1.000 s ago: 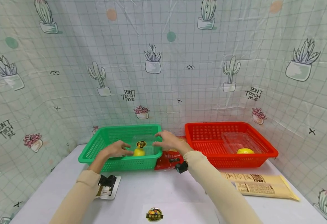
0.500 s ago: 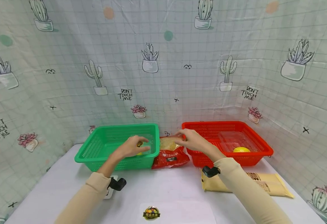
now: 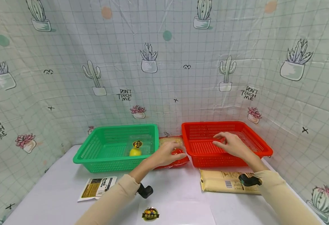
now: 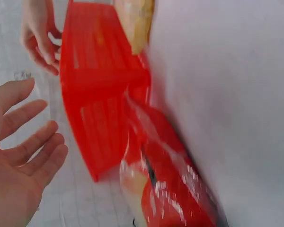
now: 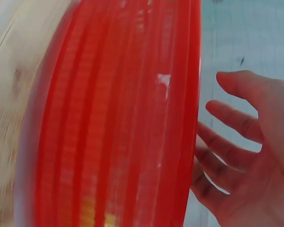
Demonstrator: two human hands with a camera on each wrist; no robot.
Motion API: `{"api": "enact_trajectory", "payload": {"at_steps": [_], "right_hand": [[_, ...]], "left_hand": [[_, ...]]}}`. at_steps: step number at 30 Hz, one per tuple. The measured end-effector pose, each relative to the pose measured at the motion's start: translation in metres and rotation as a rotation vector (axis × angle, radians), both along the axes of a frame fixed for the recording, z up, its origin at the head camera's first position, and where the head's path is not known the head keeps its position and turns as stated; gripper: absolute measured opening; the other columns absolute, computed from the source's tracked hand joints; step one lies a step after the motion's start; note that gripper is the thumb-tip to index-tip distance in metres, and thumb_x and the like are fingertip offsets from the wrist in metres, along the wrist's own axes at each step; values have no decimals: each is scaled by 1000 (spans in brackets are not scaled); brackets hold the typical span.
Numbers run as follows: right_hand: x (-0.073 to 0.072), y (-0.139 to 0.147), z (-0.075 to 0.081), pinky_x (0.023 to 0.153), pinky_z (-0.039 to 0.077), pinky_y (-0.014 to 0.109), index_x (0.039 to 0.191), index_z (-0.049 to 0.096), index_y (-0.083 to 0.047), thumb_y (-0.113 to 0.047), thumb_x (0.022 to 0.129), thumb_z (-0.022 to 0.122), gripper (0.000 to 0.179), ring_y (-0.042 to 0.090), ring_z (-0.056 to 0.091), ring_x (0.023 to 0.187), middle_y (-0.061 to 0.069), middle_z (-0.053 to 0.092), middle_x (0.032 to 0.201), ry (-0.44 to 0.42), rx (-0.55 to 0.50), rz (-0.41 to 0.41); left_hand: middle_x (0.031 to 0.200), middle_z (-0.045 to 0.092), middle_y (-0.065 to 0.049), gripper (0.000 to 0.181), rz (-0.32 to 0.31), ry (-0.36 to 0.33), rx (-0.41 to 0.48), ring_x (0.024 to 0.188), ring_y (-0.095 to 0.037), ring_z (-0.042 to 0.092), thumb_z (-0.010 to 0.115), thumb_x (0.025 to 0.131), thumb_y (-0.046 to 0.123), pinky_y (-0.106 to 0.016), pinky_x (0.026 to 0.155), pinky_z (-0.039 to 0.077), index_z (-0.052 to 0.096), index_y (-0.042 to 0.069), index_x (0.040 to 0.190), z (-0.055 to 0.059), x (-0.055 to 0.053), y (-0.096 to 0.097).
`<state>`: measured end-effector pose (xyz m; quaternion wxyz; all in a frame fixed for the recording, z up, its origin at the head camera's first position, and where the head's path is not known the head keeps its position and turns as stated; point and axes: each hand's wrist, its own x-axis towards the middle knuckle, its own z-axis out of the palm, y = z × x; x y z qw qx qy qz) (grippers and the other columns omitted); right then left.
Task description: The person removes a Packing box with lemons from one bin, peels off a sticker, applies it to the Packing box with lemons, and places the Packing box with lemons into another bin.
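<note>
"Where's the left hand (image 3: 165, 155) now?"
"Farther right than a second ago, just in front of the red bag (image 4: 175, 165), fingers relaxed, holding nothing."
"And the right hand (image 3: 235, 145)?"
"Loosely spread, gripping nothing, now over the red basket (image 3: 209, 161). The green basket (image 3: 111, 160), left behind, has the yellow fruit (image 3: 135, 152) inside; the work seems to have shifted rightward."
</note>
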<state>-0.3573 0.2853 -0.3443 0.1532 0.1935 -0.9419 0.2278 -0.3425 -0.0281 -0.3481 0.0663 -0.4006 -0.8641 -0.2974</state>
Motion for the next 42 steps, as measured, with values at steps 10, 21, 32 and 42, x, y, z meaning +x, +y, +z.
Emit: {"api": "enact_trajectory", "payload": {"at_steps": [10,21,32,42], "right_hand": [[5,68,-6,79,54,50,115,67,3,-31,91,69,41,34,64,90,22,69,103,-24,65,-155],[2,92,-8,89,47,66,126,54,13,-33,89,69,61,54,53,109,38,56,124,-206,148,-281],[-8,76,-4,93,48,62,129,52,13,-40,84,75,73,52,52,111,39,53,128,-348,102,-254],[-10,51,2,91,50,56,128,56,10,-40,83,77,71,43,59,105,32,61,119,-369,110,-103]], "left_hand": [[116,70,-2,31,-64,2,-78,111,-17,62,63,97,31,-21,94,48,70,11,120,-4,-4,65],[101,75,-1,19,48,37,-51,81,-5,61,59,98,15,-12,73,49,75,9,109,-10,-20,111],[101,76,-5,21,130,-50,-65,75,-8,59,59,97,11,-15,71,50,75,5,109,-8,-26,133],[62,48,1,27,323,-232,-177,55,-11,37,59,99,24,-21,51,32,65,7,78,-4,-26,148]]}}
